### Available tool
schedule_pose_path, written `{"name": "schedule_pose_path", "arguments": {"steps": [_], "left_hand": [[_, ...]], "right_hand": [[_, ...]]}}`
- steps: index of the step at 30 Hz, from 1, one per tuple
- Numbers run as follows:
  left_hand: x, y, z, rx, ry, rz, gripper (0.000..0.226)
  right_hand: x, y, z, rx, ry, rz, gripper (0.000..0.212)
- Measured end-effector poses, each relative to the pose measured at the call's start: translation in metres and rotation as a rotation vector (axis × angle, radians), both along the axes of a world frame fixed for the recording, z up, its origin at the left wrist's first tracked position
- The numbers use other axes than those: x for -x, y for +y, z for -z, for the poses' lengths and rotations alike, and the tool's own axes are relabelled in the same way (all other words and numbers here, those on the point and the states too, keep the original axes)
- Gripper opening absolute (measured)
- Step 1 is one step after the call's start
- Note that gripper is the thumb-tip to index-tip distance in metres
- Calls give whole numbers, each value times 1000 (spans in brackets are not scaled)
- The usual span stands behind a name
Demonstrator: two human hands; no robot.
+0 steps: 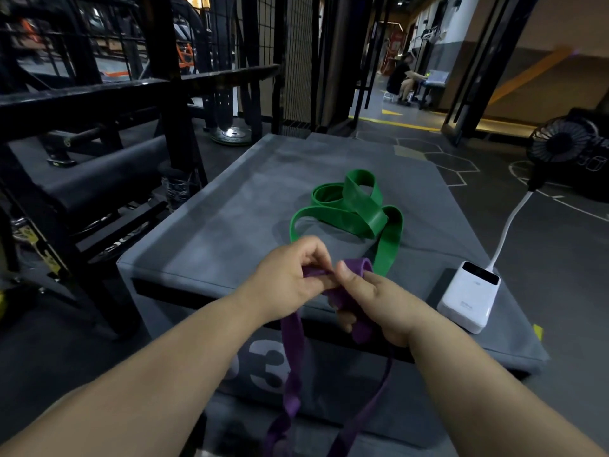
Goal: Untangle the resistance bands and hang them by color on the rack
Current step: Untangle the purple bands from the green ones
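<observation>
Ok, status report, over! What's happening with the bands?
Left hand and right hand both pinching the purple band, tails hanging down the grey box's front. Green band looped on top, one strand reaching the hands. White power bank beside right hand.

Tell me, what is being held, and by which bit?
The purple band, near its top: the left grip pinches the upper fold, and the right grip holds the bunched part beside it. The rest hangs down.

Grey padded box [230, 225] bears green band [359, 206] and white power bank [468, 295].
</observation>
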State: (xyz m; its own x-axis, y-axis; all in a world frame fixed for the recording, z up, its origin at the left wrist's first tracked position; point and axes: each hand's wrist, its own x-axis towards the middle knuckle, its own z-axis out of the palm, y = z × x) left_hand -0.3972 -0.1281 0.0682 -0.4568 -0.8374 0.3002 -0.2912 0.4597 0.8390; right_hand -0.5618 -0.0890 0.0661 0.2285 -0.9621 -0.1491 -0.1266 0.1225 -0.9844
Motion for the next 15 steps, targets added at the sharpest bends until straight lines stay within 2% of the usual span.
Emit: {"name": "schedule_pose_path", "arguments": {"steps": [3, 6, 9, 11, 15], "left_hand": [[-3, -1, -7, 26, 20, -72, 25], [-5, -1, -14, 21, -16, -81, 21], [-9, -2, -17, -88, -89, 24, 23], [-10, -5, -15, -142, -75, 89, 27], [-12, -9, -11, -156, 2, 137, 38]], "right_hand": [[2, -1, 5, -58, -117, -195, 49], [7, 0, 6, -95, -90, -311, 32], [10, 4, 4, -130, 0, -394, 24], [11, 5, 4, -132, 17, -447, 22], [10, 6, 0, -110, -76, -565, 17]]}}
